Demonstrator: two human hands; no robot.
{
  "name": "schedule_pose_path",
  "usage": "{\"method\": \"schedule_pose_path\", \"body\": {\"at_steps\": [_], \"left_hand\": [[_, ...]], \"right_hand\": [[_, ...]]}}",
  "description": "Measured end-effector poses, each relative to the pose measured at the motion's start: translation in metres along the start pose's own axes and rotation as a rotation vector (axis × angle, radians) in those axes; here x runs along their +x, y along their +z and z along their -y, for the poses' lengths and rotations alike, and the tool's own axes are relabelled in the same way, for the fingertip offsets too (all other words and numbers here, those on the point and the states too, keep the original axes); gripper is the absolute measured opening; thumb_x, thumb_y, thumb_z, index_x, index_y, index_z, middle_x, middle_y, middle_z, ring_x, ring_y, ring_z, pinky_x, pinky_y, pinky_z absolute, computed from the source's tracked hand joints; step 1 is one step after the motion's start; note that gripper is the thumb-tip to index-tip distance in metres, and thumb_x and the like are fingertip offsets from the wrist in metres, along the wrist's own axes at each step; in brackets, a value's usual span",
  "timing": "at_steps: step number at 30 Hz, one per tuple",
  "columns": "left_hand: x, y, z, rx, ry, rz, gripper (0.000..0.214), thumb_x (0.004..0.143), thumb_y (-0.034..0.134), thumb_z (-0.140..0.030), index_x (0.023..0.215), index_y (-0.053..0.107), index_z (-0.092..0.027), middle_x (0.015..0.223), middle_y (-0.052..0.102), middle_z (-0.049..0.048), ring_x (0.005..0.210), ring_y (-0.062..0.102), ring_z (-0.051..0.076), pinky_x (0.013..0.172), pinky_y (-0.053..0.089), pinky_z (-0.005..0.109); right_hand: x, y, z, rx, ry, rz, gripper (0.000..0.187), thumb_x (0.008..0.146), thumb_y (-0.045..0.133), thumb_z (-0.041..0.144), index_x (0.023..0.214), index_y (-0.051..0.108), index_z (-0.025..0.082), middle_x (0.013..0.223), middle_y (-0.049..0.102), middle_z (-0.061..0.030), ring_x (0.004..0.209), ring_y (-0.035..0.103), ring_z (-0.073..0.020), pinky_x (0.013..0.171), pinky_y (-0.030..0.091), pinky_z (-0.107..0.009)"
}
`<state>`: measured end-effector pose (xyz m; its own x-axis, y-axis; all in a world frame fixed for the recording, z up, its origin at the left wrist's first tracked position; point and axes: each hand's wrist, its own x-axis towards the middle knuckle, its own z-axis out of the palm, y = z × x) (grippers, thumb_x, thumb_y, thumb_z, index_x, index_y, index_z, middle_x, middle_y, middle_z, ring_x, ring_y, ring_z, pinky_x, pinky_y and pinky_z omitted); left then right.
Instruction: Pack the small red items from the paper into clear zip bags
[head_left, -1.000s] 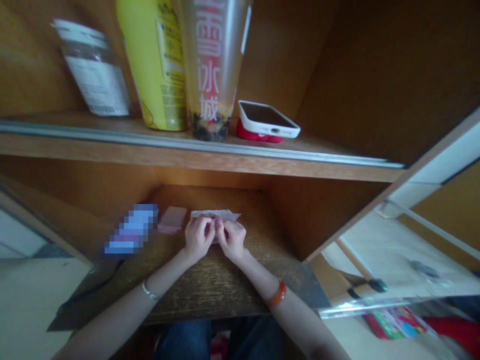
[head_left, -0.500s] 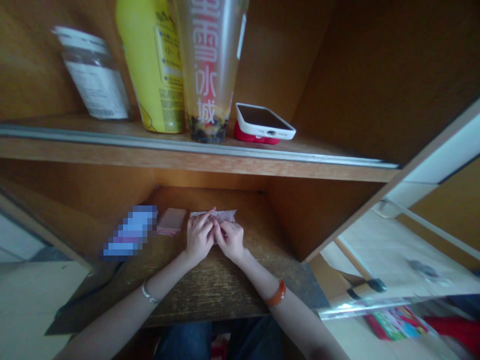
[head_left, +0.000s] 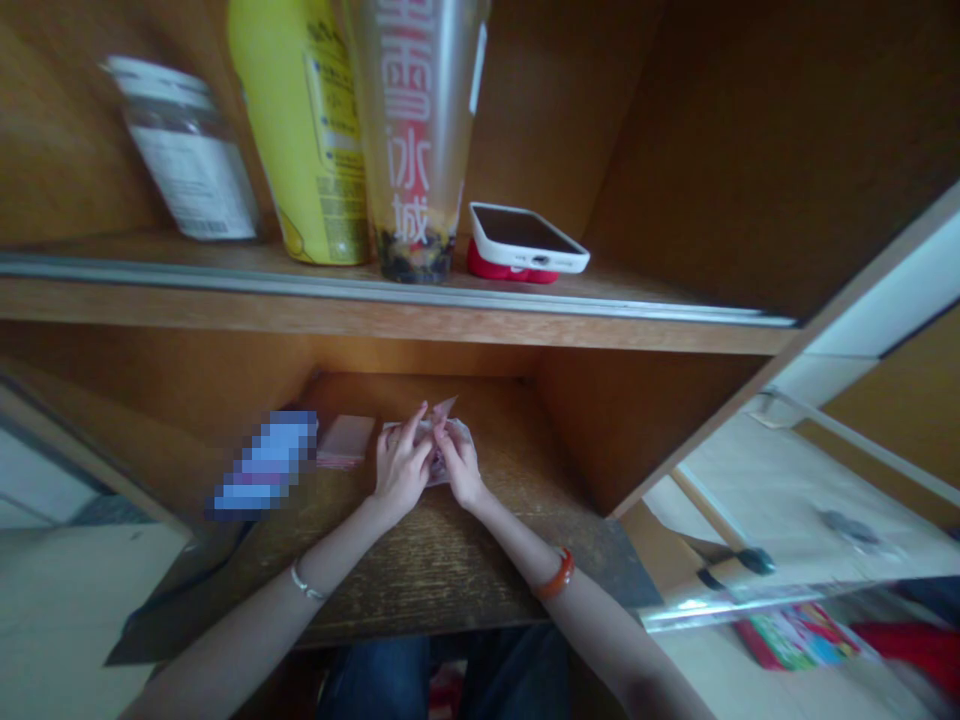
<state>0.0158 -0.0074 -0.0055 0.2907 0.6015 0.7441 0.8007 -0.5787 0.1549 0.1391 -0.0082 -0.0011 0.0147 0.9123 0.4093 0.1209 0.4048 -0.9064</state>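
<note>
A small pinkish-white piece of paper (head_left: 444,408) lies on the wooden desk (head_left: 420,570) under a shelf, partly folded, with one corner lifted. My left hand (head_left: 401,465) rests on its left part, fingers pressed down on it. My right hand (head_left: 457,465) pinches the paper's right part and lifts the flap. Both hands touch each other over the paper, and most of the sheet is hidden beneath them.
A small pink pad (head_left: 345,441) and a blurred blue item (head_left: 264,462) lie left of my hands. On the shelf (head_left: 390,295) above stand a jar (head_left: 184,150), a yellow bottle (head_left: 311,130), a drink cup (head_left: 412,140) and a white phone (head_left: 525,240).
The paper's right side, flat a second ago, is now folded up and inward with a corner raised. My right hand moved left and forward; both hands sit closer together.
</note>
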Motion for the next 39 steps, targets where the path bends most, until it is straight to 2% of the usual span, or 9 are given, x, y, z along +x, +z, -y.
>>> {"method": "schedule_pose_path", "body": {"at_steps": [3,5,8,14,18,22,29,33,39], "left_hand": [[0.000,0.001,0.001,0.018,0.027,-0.011,0.037,0.087,0.052,-0.015,0.120,0.060,-0.029,0.140,0.048,0.0110,0.108,0.059,0.028,0.094,0.040,0.049],[0.000,0.000,0.000,0.044,0.042,-0.012,0.035,0.086,0.053,-0.015,0.117,0.062,-0.027,0.139,0.049,0.0116,0.108,0.059,0.028,0.093,0.040,0.049],[0.001,-0.003,-0.003,0.058,0.036,0.004,0.026,0.084,0.055,-0.015,0.105,0.066,-0.023,0.136,0.052,0.0121,0.106,0.059,0.029,0.090,0.041,0.049],[0.002,-0.004,-0.007,-0.003,-0.024,-0.035,0.015,0.085,0.055,-0.019,0.095,0.066,-0.021,0.123,0.062,0.0097,0.103,0.060,0.027,0.088,0.041,0.046],[0.001,0.000,-0.003,-0.034,-0.099,-0.039,0.014,0.085,0.053,-0.019,0.096,0.062,-0.021,0.118,0.065,0.0092,0.103,0.060,0.027,0.089,0.040,0.044],[0.001,0.003,0.000,-0.060,-0.143,-0.064,0.024,0.084,0.054,-0.020,0.108,0.056,-0.018,0.114,0.065,0.0115,0.103,0.060,0.028,0.089,0.040,0.043],[0.001,0.003,-0.005,-0.123,-0.104,-0.001,0.021,0.085,0.058,-0.031,0.103,0.059,-0.020,0.114,0.065,0.0088,0.104,0.060,0.025,0.090,0.040,0.041],[0.000,0.006,-0.004,-0.127,-0.091,-0.016,0.021,0.087,0.058,-0.033,0.104,0.061,-0.020,0.109,0.068,0.0077,0.101,0.062,0.023,0.090,0.039,0.040],[0.000,0.008,0.001,-0.151,-0.103,-0.054,0.017,0.092,0.050,-0.025,0.099,0.064,-0.021,0.101,0.072,0.0050,0.093,0.065,0.021,0.084,0.040,0.037]], "right_hand": [[0.002,0.004,-0.005,0.174,0.053,-0.009,0.035,0.088,0.049,0.047,0.106,0.060,0.019,0.106,0.067,-0.0080,0.100,0.064,-0.0196,0.086,0.052,-0.033],[0.004,0.004,-0.010,0.253,0.101,-0.034,0.038,0.083,0.056,0.045,0.111,0.056,0.019,0.101,0.067,-0.0071,0.093,0.066,-0.0197,0.080,0.054,-0.032],[0.007,0.003,-0.017,0.332,0.157,-0.079,0.053,0.074,0.065,0.042,0.119,0.048,0.020,0.090,0.068,-0.0050,0.082,0.067,-0.0192,0.073,0.055,-0.032],[0.012,0.000,-0.028,0.390,0.177,-0.192,0.078,0.067,0.073,0.040,0.132,0.033,0.022,0.091,0.067,-0.0045,0.083,0.067,-0.0194,0.080,0.054,-0.036],[0.012,0.000,-0.037,0.268,0.172,-0.226,0.086,0.066,0.075,0.043,0.135,0.028,0.021,0.096,0.066,-0.0056,0.081,0.067,-0.0196,0.075,0.055,-0.036],[0.011,-0.003,-0.047,0.021,0.102,-0.176,0.089,0.066,0.074,0.035,0.139,0.026,0.018,0.095,0.066,-0.0058,0.076,0.065,-0.0184,0.070,0.054,-0.033],[0.006,-0.006,-0.051,-0.386,-0.038,-0.053,0.082,0.069,0.067,0.026,0.141,0.030,0.012,0.101,0.065,-0.0135,0.089,0.063,-0.0258,0.079,0.052,-0.041],[0.004,-0.005,-0.051,-0.480,-0.072,-0.050,0.081,0.069,0.064,0.023,0.142,0.031,0.012,0.113,0.061,-0.0185,0.103,0.059,-0.0308,0.090,0.048,-0.047],[0.003,-0.003,-0.053,-0.480,-0.010,-0.072,0.095,0.065,0.071,0.029,0.146,0.024,0.012,0.116,0.060,-0.0179,0.105,0.058,-0.0313,0.092,0.047,-0.049]]}}
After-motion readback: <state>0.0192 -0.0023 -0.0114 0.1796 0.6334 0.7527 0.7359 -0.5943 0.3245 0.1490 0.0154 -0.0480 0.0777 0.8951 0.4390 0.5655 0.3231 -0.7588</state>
